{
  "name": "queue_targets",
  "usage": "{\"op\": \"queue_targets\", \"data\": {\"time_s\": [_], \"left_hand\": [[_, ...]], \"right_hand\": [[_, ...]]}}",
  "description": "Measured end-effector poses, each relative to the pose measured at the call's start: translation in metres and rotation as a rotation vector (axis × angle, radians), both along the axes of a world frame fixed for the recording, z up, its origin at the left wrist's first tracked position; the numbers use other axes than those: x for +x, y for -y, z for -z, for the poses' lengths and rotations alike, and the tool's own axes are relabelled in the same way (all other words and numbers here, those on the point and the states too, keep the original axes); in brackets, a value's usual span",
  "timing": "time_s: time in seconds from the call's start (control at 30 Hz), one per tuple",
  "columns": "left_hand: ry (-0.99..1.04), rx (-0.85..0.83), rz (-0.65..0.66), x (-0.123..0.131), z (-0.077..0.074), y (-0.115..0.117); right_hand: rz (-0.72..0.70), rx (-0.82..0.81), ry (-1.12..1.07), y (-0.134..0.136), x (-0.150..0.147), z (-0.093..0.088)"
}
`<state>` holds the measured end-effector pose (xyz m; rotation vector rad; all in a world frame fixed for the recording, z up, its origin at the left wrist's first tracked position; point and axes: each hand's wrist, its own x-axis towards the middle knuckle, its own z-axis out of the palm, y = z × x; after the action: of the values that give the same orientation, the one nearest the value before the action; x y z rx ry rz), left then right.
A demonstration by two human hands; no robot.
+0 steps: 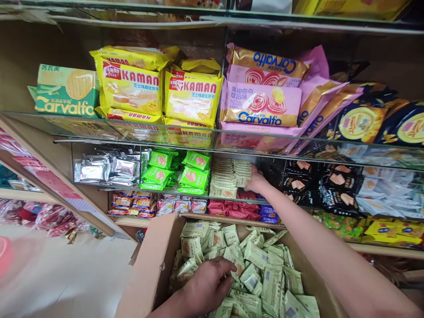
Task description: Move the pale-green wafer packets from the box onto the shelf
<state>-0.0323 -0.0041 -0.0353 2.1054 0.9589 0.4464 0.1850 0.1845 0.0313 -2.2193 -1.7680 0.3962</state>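
My right hand reaches onto the lower glass shelf, closed against the right side of a row of small pale green snack packets; its fingertips are partly hidden. Beside that row, to the left, more of the same packets stand on edge in a tight stack. Below, an open cardboard box holds many loose pale green packets. Over its left part is my left hand, fingers curled and the index fingertip close to a packet. What lies inside those fingers is hidden.
Bright green packets and silver packets fill the compartments to the left; black packets lie to the right. The upper glass shelf carries yellow wafer packs and pink cookie packs above my right hand.
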Motion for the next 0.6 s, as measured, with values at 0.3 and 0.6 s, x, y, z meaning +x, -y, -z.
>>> {"op": "queue_targets", "data": {"time_s": [0.3,0.6], "left_hand": [[-0.081,-0.059,0.155,-0.005,-0.011,0.002],[-0.099,-0.053,0.143,0.002,-0.008,0.002]], "right_hand": [[-0.344,0.502,0.05,0.101,-0.01,-0.019],[-0.32,-0.023,0.316,0.223,0.001,0.079]]}}
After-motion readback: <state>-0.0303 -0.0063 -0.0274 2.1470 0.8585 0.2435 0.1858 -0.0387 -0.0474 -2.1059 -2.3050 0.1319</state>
